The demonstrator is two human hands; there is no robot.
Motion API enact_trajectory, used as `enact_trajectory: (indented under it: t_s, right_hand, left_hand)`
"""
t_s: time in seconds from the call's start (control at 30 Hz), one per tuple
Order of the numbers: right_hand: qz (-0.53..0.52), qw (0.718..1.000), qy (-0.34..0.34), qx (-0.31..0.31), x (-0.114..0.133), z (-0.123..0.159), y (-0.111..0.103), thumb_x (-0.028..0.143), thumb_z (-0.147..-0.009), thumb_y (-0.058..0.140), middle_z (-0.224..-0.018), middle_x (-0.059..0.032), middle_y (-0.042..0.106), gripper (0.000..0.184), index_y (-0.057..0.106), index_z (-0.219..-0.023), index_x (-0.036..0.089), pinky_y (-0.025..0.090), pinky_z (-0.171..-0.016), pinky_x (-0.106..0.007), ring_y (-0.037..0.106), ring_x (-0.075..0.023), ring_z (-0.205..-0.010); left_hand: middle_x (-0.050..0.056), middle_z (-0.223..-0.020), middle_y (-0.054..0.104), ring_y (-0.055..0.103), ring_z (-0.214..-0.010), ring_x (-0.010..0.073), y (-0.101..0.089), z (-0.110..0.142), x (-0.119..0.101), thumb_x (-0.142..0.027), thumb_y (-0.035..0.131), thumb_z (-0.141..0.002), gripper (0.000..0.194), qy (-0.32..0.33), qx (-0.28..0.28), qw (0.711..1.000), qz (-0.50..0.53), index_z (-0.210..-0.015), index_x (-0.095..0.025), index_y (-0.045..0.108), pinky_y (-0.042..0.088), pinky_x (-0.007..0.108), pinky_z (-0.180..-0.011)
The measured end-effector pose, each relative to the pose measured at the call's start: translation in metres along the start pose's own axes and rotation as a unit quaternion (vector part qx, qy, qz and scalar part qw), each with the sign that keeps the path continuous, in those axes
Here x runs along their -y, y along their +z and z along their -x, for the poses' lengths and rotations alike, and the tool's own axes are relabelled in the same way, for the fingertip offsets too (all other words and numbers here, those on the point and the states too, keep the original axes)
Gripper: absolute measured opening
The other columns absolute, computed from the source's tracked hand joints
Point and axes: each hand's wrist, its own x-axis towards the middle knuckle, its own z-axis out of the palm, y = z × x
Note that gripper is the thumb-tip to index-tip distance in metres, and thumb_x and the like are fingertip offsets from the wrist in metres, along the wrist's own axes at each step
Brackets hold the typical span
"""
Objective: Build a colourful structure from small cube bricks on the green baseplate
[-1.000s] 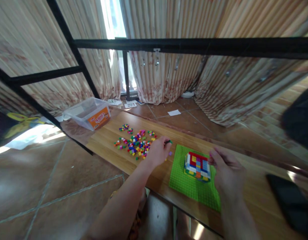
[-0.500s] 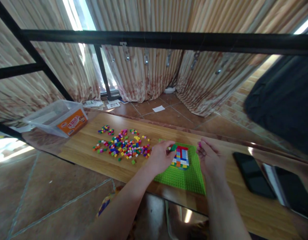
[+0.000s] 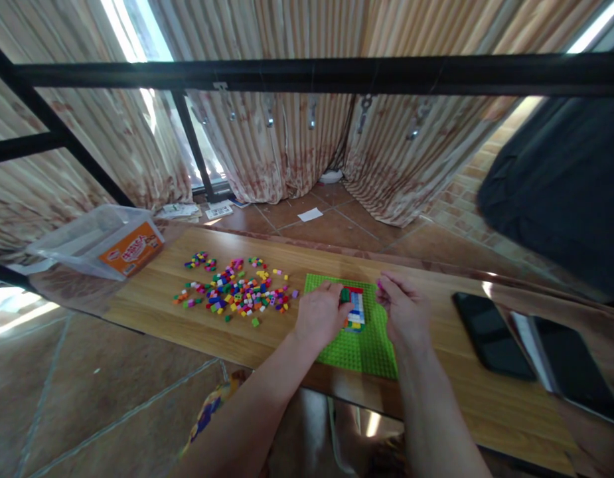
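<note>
The left hand (image 3: 320, 315) reaches across the left part of a green studded baseplate (image 3: 369, 358), its thumb and fingers pinching a dark green toy brick (image 3: 345, 296) at the edge of a multicoloured brick build (image 3: 357, 311); whether these 2 touch cannot be told. The build sits on the baseplate between the 2 hands, just to the right of the left fingertips, so the left hand is the nearer. That hand covers the build's left side, leaving its long axis unreadable, though its far edge shows red. The right hand (image 3: 406, 309) hangs by the baseplate's right side, apart from the build, its thumb and fingertips pressed together on a small pink brick (image 3: 380, 284), mostly hidden. A pile of loose bricks (image 3: 247, 295) lies on the wooden table (image 3: 157, 311), left of the baseplate.
</note>
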Motion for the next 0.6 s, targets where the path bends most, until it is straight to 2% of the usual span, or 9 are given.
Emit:
enact_trajectory:
  t_s: [0.33, 0.6]
  right_hand:
    - [0.008, 1.0, 0.008, 0.001, 0.0005, -0.0006, -0.0038, 0.035, -0.055, 0.081, -0.063, 0.0019, 0.064, 0.034, 0.072, -0.082, 0.017, 0.042, -0.049, -0.02, 0.054, -0.0074, -0.052]
    - [0.026, 1.0, 0.001, 0.009, -0.0026, -0.0015, -0.0046, 0.037, -0.057, 0.079, -0.064, 0.0024, 0.064, 0.034, 0.071, -0.084, 0.018, 0.043, -0.049, -0.022, 0.054, -0.0081, -0.051]
  left_hand:
    - [0.007, -0.1, 0.066, 0.063, -0.089, 0.0225, 0.0001, -0.0013, 0.0, -0.039, 0.062, -0.083, 0.034, -0.014, 0.002, 1.0, -0.001, -0.111, -0.021, 0.061, 0.052, 0.033, -0.078]
    - [0.007, -0.112, 0.065, 0.061, -0.102, 0.0227, 0.0002, -0.0005, 0.0038, -0.027, 0.063, -0.082, 0.039, 0.008, -0.012, 0.999, 0.038, -0.12, -0.021, 0.058, 0.05, 0.034, -0.087]
